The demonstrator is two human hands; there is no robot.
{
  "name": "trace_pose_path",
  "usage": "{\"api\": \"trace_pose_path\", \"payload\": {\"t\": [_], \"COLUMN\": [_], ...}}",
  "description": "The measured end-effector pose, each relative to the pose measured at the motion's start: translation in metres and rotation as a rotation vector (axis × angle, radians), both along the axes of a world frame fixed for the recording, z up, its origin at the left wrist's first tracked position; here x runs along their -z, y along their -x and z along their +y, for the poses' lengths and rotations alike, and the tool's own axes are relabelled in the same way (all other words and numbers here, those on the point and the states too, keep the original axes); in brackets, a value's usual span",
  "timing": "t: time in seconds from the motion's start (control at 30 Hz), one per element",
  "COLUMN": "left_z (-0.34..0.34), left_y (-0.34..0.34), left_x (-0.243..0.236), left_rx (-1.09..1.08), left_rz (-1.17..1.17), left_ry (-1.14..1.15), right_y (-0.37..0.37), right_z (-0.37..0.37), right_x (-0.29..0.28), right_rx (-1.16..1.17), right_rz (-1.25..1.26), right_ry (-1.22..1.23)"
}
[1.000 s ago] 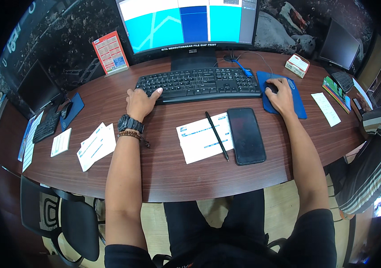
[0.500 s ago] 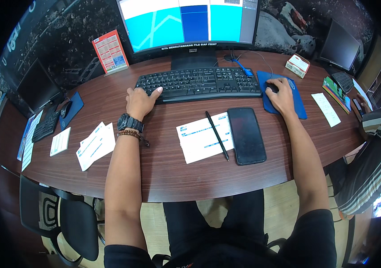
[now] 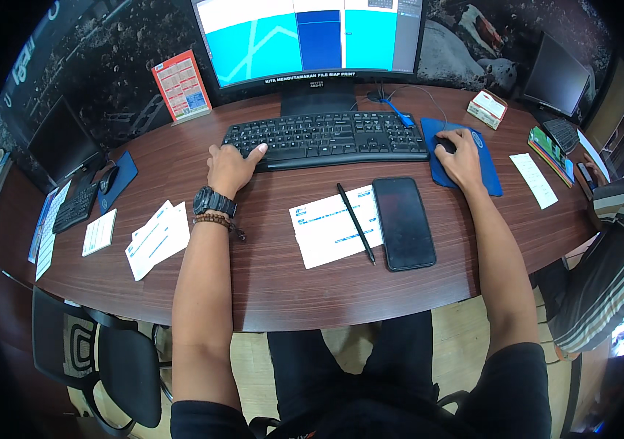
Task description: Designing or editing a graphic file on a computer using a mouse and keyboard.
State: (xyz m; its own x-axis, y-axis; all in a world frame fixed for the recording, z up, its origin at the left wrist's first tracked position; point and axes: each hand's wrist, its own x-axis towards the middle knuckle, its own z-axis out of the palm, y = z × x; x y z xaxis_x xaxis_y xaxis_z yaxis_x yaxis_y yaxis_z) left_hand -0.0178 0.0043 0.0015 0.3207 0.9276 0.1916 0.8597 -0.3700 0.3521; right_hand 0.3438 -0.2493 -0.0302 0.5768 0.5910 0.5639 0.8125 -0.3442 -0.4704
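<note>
Resting on the left end of the keyboard (image 3: pixel 330 139), upper centre, the left hand (image 3: pixel 233 167) lies loosely spread, gripping nothing; the right hand (image 3: pixel 460 157) cups the mouse (image 3: pixel 444 145) on the blue mat (image 3: pixel 485 177), right of centre. 1 careless press could strike a wrong key. Dragging the mouse too far down-left could bump the phone (image 3: pixel 404 223), shoving it against the pen (image 3: pixel 356 224).

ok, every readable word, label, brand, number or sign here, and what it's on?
Wording not copied, only where it stands:
Monitor: white capitals on the lower bezel, legible.
Red-and-white calendar: grid print too small.
Keyboard: key legends too small.
White form: blue print, mostly too small.
Left-side papers: too small.
Small box: too small.
Blue mouse pad: pale emblem, blurred.
Dark wall: large pale lettering, partly cut off.
</note>
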Motion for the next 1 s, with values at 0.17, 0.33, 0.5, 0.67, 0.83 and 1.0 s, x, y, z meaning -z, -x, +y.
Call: {"api": "trace_pose_path", "payload": {"t": [0.17, 0.33, 0.5, 0.67, 0.83, 1.0], "left_z": [-0.0011, 0.0018, 0.0032, 0.0023, 0.0022, 0.0010], "left_y": [0.0011, 0.0019, 0.0016, 0.0016, 0.0015, 0.0016], "left_x": [-0.0003, 0.0021, 0.0032, 0.0023, 0.0016, 0.0011], "left_rx": [0.009, 0.014, 0.019, 0.016, 0.015, 0.017], "left_rz": [-0.013, -0.017, -0.012, -0.007, -0.014, -0.024], "left_ry": [-0.007, -0.017, -0.020, -0.024, -0.017, -0.021], "right_y": [0.0003, 0.0016, -0.0012, -0.0016, -0.0014, -0.0011], "right_z": [0.0001, 0.0000, 0.0000, 0.0010, 0.0007, 0.0009], "right_x": [0.0004, -0.0007, 0.0011, 0.0020, 0.0014, 0.0013], "right_rx": [-0.005, -0.001, -0.006, 0.005, 0.012, 0.001], "right_rz": [-0.005, -0.010, -0.014, -0.004, -0.002, -0.006], "right_ry": [-0.005, -0.003, -0.010, -0.003, 0.008, -0.001]}}
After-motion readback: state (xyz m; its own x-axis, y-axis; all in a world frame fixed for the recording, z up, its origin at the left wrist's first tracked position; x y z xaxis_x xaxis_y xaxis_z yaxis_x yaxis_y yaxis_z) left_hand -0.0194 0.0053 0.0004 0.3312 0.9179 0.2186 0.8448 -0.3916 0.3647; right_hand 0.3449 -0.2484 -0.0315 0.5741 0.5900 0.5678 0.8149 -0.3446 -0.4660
